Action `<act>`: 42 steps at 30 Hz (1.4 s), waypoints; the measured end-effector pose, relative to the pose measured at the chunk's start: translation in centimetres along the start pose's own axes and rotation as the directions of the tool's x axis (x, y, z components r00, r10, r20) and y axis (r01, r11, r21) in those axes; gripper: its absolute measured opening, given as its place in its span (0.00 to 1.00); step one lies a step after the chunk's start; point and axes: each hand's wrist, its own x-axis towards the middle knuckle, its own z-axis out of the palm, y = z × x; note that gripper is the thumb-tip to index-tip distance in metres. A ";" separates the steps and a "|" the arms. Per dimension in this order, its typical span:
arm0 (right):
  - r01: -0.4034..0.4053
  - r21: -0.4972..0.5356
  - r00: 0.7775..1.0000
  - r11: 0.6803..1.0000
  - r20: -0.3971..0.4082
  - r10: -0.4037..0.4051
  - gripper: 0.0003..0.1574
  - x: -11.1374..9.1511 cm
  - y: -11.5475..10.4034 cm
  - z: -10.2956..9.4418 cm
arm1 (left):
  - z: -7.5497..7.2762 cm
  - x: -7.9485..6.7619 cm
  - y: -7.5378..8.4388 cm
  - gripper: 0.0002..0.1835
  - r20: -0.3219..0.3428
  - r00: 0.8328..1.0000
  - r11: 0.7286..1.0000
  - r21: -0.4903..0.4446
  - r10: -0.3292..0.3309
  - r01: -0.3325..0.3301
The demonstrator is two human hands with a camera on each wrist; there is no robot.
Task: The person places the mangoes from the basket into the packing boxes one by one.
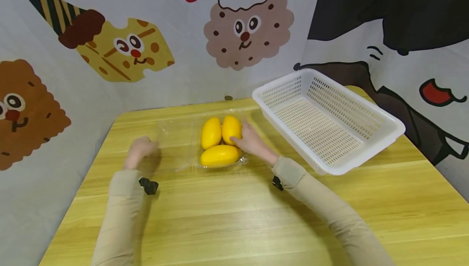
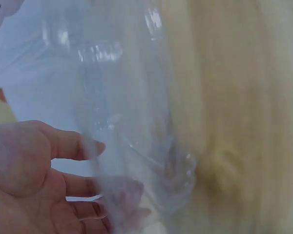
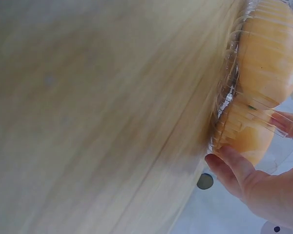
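Observation:
A clear plastic clamshell box [image 1: 190,163] lies unfolded on the table, its lid [image 1: 176,144] spread out to the left. Three yellow mangoes [image 1: 221,156] fill its right half, two side by side and one crosswise in front. My right hand [image 1: 253,139] grips the box's right side, thumb over the rim by a mango and fingers along the outer wall. At the lid's left edge is my left hand [image 1: 142,149]. In the left wrist view its thumb and fingers [image 2: 80,185] are spread apart, with the fingertips overlapping the clear plastic.
A white perforated basket [image 1: 286,142] stands to the right of the box, near my right forearm. The wooden table [image 1: 205,217] reaches back to a cloth backdrop [image 1: 176,91] printed with cartoon figures.

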 end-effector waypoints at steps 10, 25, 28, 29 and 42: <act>-0.011 -0.002 1.000 1.000 0.011 0.011 0.56 -0.2 -0.3 -0.2 | -3.7 -1.5 0.7 0.23 0.009 0.997 0.995 -0.063 0.082 -0.081; 0.000 0.013 1.000 1.000 0.010 0.000 0.56 0.0 0.0 -0.1 | -6.9 -5.6 7.1 0.35 -0.020 0.994 0.980 -0.170 0.103 -0.105; 0.009 0.015 1.000 1.000 0.013 -0.009 0.56 0.0 0.0 0.0 | -6.8 -6.4 8.6 0.37 -0.036 0.991 0.963 -0.231 0.132 -0.137; 0.010 0.013 1.000 1.000 0.013 -0.010 0.56 0.0 0.0 0.0 | -6.7 -6.7 9.0 0.38 -0.040 0.989 0.958 -0.249 0.139 -0.145; 0.052 0.141 0.998 0.989 0.017 -0.055 0.47 0.4 0.9 -0.7 | -3.1 -6.0 13.3 0.36 -0.197 0.951 0.927 -0.247 0.238 -0.282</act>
